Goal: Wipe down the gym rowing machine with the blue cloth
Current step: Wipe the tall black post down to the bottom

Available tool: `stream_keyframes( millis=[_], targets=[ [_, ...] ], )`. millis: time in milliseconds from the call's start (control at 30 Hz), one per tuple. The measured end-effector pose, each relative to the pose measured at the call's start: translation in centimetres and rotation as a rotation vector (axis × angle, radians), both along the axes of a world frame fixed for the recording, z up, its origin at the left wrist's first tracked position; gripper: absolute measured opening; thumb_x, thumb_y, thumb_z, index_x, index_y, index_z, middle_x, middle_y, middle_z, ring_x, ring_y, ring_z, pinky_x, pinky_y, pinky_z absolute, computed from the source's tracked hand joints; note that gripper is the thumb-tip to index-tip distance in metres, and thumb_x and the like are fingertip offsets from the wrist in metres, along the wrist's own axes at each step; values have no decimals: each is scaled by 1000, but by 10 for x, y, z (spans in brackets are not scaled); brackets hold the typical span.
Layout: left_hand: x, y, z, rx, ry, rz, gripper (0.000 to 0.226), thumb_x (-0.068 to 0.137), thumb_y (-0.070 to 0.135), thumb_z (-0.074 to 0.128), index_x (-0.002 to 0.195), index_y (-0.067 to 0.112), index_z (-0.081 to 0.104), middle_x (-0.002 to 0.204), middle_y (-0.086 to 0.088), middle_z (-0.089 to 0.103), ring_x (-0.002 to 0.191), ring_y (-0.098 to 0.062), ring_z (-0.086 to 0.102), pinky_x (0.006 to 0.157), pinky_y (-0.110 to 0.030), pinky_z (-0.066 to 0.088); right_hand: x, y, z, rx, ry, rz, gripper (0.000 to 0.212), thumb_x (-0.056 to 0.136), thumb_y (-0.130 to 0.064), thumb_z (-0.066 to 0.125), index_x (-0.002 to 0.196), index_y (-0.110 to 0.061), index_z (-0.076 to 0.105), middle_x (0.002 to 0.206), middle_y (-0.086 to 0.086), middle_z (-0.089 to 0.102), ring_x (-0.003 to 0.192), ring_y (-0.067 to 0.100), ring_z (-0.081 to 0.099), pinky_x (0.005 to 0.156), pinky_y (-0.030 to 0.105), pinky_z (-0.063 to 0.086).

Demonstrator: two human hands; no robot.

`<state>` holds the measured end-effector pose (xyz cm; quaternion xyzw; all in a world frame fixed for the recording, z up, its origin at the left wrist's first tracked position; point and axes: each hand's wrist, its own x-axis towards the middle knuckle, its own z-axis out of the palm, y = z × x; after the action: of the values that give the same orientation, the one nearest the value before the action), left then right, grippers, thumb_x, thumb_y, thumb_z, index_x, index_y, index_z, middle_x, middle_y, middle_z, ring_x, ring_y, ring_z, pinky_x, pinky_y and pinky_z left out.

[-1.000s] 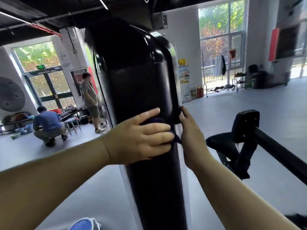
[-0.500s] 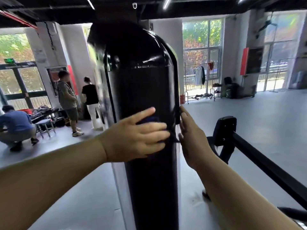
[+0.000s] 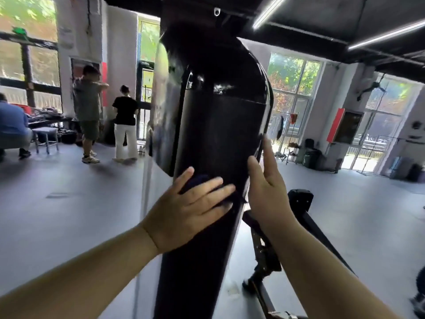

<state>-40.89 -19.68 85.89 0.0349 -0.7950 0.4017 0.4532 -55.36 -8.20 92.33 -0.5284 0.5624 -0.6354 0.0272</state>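
Where the tall black housing of the rowing machine stands upright in the middle of the view, pinned flat against its front face: the blue cloth, dark and mostly hidden, only a fold showing between thumb and forefinger. Pressing on it, the left hand, fingers spread and laid flat over the cloth, palm against the housing, not curled round anything. Just beside it, on the housing's right edge, the right hand, open with fingers straight and pointing up, side of the palm touching the edge, holding nothing. Glossy upper part of the housing catching window light; lower part narrowing toward the floor. Behind and to the right of the right forearm, a black rail running down and away, with a dark padded block at its upper end. Well apart in the background on the left, a small grey stool on the grey floor, and three people near the windows, blurred.
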Motion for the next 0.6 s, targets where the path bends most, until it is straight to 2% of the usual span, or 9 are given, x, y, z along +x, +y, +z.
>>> stream_keyframes(
  millis=[67, 133, 167, 267, 367, 400, 433, 500, 600],
  targets=[
    [-9, 6, 40, 93, 274, 24, 39, 94, 20, 55, 133, 23, 56, 154, -1, 33, 141, -25, 35, 117, -56, 12, -1, 1, 16, -63, 191, -25, 56, 105, -23, 42, 153, -42, 20, 160, -27, 14, 137, -23, 10, 102, -2, 15],
    [-20, 13, 56, 192, 440, 60, 43, 90, 23, 59, 132, 22, 58, 155, -2, 35, 142, -27, 29, 117, -56, 10, -4, 0, 36, -127, 386, -68, 58, 104, -19, 43, 153, -41, 21, 163, -20, 5, 144, -14, 2, 108, 2, 11],
    [-25, 15, 50, 205, 433, 69, 43, 89, 24, 58, 132, 22, 58, 154, -2, 36, 142, -28, 29, 118, -56, 10, -7, -1, 47, -163, 491, -104, 58, 103, -18, 43, 153, -38, 24, 164, -16, 4, 147, -7, 1, 110, 6, 11],
    [-33, 18, -12, 176, 245, 100, 37, 94, 25, 50, 129, 23, 60, 149, 0, 42, 138, -27, 36, 119, -54, 10, -19, -7, 70, -204, 800, -189, 54, 101, -18, 43, 153, -28, 32, 165, -2, 11, 153, 14, 3, 113, 7, 10],
    [-29, 24, -53, 166, 129, 175, 43, 93, 26, 53, 136, 25, 51, 150, 1, 40, 138, -24, 36, 120, -53, 13, -36, -14, 69, -158, 1078, -215, 51, 102, -22, 42, 152, -26, 34, 164, 2, 14, 153, 27, 0, 124, 43, 9],
    [-29, 25, -48, 151, 147, 204, 46, 91, 26, 55, 137, 26, 49, 152, 1, 36, 139, -25, 35, 119, -53, 14, -43, -16, 68, -161, 1153, -243, 51, 102, -23, 42, 152, -26, 33, 164, 3, 15, 152, 29, 0, 124, 47, 4],
    [-31, 26, -37, 147, 212, 225, 49, 89, 27, 58, 138, 26, 48, 153, 0, 34, 140, -25, 33, 118, -54, 16, -49, -16, 68, -170, 1212, -265, 51, 102, -24, 41, 153, -27, 33, 164, 3, 15, 152, 30, 0, 123, 47, 0],
    [-40, 30, -3, 198, 461, 235, 50, 87, 24, 64, 136, 25, 51, 154, 0, 32, 141, -27, 31, 117, -54, 16, -57, -16, 74, -184, 1278, -262, 50, 103, -26, 39, 152, -27, 33, 164, 3, 16, 152, 29, 1, 122, 45, -4],
    [-66, 38, 19, 318, 734, 213, 44, 87, 18, 64, 131, 24, 59, 153, -2, 35, 141, -31, 32, 117, -56, 19, -62, -17, 85, -220, 1341, -211, 49, 102, -26, 39, 151, -25, 37, 163, 5, 18, 152, 30, 4, 122, 49, 0]
  ],
)
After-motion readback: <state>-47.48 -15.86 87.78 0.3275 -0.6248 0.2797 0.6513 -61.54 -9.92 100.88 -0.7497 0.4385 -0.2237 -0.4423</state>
